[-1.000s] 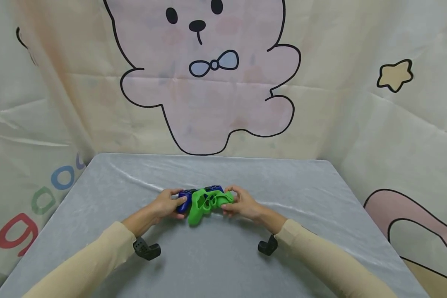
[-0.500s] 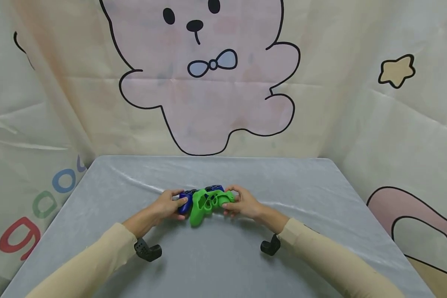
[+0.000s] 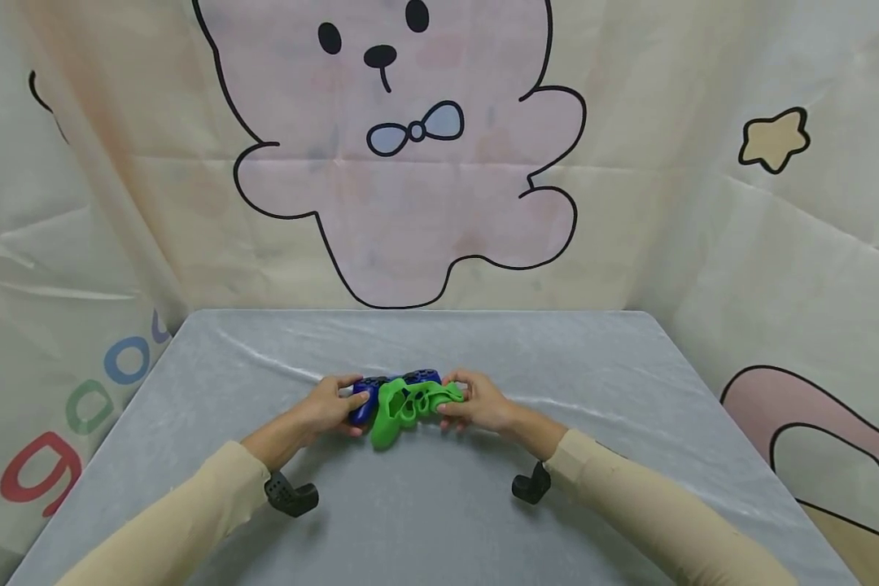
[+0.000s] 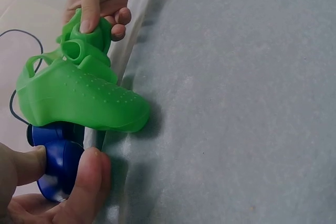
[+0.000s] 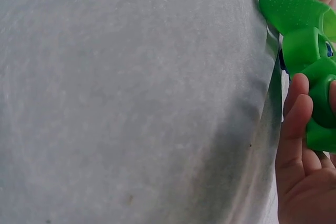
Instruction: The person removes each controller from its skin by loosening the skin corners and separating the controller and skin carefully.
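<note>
A blue game controller [image 3: 365, 402] is gripped at its left handle by my left hand [image 3: 331, 404], thumb on top and fingers beneath. In front of it hangs a green silicone controller cover [image 3: 390, 415], with my right hand [image 3: 483, 401] pinching its right end. The left wrist view shows the cover's dotted left handle [image 4: 100, 98] beside the blue grip [image 4: 60, 169], with the cover's openings facing up. In the right wrist view, fingers [image 5: 295, 124] curl around the cover's near end. The cover hides much of the controller's right part.
A grey velvety cloth covers the table [image 3: 425, 521]. Black wrist cameras [image 3: 290, 494] hang from both forearms. Behind the table stands a cream curtain [image 3: 645, 163] printed with a pink bear.
Both hands keep their holds, and the controller and cover barely shift. The cover tips slightly, its left handle a little lower. The head view drifts slightly.
</note>
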Demonstrator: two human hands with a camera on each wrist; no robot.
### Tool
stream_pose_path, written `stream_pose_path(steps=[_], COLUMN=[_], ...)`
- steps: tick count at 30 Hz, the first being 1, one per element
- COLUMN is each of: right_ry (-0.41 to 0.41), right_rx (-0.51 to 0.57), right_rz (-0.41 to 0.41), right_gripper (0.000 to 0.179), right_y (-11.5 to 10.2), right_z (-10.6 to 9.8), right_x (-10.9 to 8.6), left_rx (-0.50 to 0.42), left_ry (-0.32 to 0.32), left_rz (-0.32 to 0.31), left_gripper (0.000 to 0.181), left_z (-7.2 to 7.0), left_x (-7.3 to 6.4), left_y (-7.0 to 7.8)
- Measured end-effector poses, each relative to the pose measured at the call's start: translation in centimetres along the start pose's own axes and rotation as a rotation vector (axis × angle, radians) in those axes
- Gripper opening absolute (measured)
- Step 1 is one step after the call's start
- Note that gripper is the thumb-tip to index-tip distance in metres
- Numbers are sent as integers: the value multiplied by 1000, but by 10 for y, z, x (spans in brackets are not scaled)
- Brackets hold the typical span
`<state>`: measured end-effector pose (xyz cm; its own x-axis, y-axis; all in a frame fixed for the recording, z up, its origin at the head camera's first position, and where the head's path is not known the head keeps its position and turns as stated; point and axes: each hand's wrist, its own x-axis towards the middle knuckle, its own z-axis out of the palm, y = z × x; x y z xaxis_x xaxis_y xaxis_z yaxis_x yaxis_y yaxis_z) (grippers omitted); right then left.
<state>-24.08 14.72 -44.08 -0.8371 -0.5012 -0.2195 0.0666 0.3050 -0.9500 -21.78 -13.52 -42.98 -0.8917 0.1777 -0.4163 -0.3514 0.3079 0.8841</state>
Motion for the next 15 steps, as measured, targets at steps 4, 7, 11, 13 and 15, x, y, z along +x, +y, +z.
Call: stream_pose_path(steps=[4, 7, 11, 13, 15], right_ry=[-21, -28, -26, -26, -28], right_rx=[-3, 1, -17, -28, -36], right_rz=[18, 15, 13, 19, 26], right_gripper=[36, 38, 36, 34, 32], right_y=[-3, -6, -6, -5, -4], right_z=[-1, -2, -2, -1, -1], right_x=[-1, 0, 0, -1, -1], left_rx=[-11, -14, -6, -3, -6], left_ry=[-14, -11, -11, -17, -17], left_rz=[9, 21, 12, 7, 2], left_gripper=[59, 58, 59, 59, 59], left_z=[-1, -4, -4, -4, -3], left_x=[0, 0, 1, 0, 0], left_y=[1, 2, 2, 1, -1])
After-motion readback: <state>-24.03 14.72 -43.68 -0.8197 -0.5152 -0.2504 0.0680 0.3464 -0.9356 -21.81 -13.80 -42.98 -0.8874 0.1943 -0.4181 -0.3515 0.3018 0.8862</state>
